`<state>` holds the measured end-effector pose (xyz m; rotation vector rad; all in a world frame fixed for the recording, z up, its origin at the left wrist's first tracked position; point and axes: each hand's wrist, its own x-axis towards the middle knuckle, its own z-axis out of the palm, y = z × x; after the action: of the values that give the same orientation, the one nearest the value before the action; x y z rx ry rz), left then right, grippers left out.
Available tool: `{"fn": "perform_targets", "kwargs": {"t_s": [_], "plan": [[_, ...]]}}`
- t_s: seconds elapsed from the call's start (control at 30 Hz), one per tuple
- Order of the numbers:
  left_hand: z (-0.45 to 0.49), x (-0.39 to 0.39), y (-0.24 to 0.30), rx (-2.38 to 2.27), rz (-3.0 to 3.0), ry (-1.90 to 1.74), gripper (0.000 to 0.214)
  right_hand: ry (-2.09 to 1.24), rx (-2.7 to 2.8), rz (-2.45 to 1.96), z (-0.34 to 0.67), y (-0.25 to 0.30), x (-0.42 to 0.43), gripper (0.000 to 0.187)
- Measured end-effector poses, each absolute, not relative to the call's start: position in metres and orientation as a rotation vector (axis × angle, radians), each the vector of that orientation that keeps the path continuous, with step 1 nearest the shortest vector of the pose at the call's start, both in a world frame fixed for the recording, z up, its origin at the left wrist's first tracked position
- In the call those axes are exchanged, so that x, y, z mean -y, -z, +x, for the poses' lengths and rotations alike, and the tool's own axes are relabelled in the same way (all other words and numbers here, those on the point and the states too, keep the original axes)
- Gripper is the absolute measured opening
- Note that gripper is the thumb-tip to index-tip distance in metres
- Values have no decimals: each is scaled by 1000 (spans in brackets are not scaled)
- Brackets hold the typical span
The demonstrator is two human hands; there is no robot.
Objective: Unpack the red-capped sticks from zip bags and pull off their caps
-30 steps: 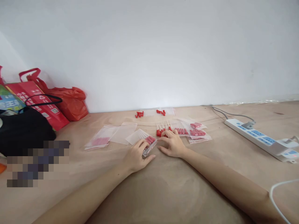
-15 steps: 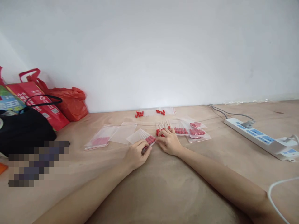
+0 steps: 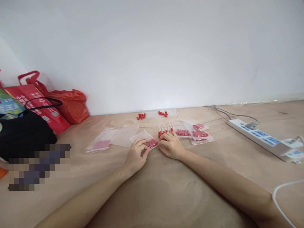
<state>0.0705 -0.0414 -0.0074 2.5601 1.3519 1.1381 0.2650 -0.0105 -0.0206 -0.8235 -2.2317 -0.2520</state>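
A clear zip bag (image 3: 151, 142) holding several thin sticks with red ends lies in front of me. My left hand (image 3: 137, 154) is closed on its lower left edge, thumb beneath and fingers on top. My right hand (image 3: 172, 146) pinches the bag's right corner with curled fingertips. Just behind my right fingers lies a row of white sticks with red ends (image 3: 165, 128), partly hidden by the hand. Filled bags with red-ended pieces (image 3: 182, 132) lie to the right of it, some overlapping.
Flat bags (image 3: 125, 134) and a bag with a pink patch (image 3: 102, 144) lie at left. Loose red pieces (image 3: 141, 116) sit by the wall. A white power strip (image 3: 258, 134) is at right; a red plastic bag (image 3: 71, 104) and black bag (image 3: 26, 136) stand at far left.
My left hand has shifted slightly left along the bag's edge, and the bag lies flatter with more of its red ends showing. My right hand has barely moved.
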Motion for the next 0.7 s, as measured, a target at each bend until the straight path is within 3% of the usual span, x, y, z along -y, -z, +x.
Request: {"fn": "perform_targets", "kwargs": {"t_s": [0.7], "plan": [[71, 42, 6, -1334, 2464, -1173, 14, 255, 2212, -788, 262, 22, 9, 9]]}}
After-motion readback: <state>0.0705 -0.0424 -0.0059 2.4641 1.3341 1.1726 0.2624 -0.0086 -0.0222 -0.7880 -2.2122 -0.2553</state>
